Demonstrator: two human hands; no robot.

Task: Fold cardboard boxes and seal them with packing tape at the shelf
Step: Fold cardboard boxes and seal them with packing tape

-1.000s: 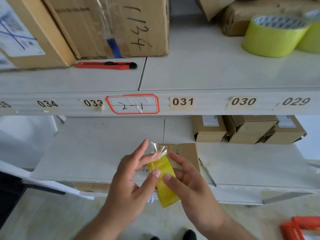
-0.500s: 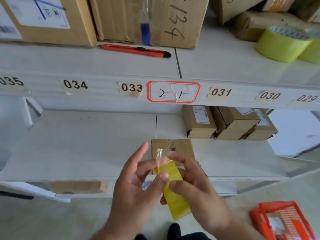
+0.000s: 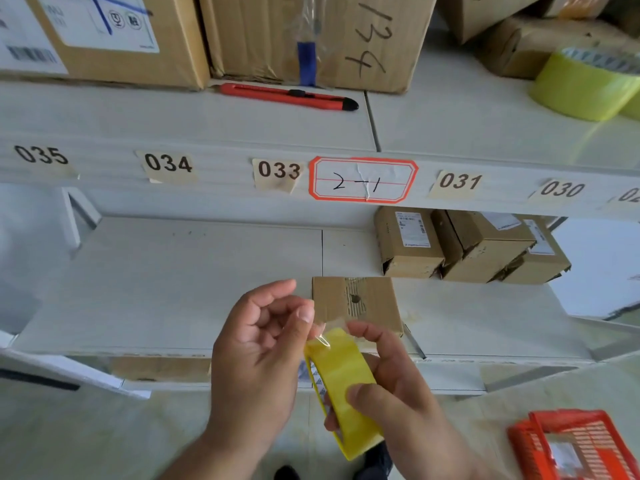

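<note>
Fingers (image 3: pixel 306 315) of the left hand (image 3: pixel 256 358) pinch the clear free end of the tape roll (image 3: pixel 341 386), which the right hand (image 3: pixel 391 386) grips just in front of the flat cardboard box (image 3: pixel 356 301).

The thin, glossy film looks crumpled at its tip; pulled unevenly, it would likely tear or stick to itself. The roll is a narrow yellow ring, smooth-sided. The box is matte brown cardboard lying on the white shelf (image 3: pixel 173 289). Above the box lies a slim red utility knife (image 3: pixel 287 97); lower right of it, a ribbed orange basket (image 3: pixel 575 445).
</note>
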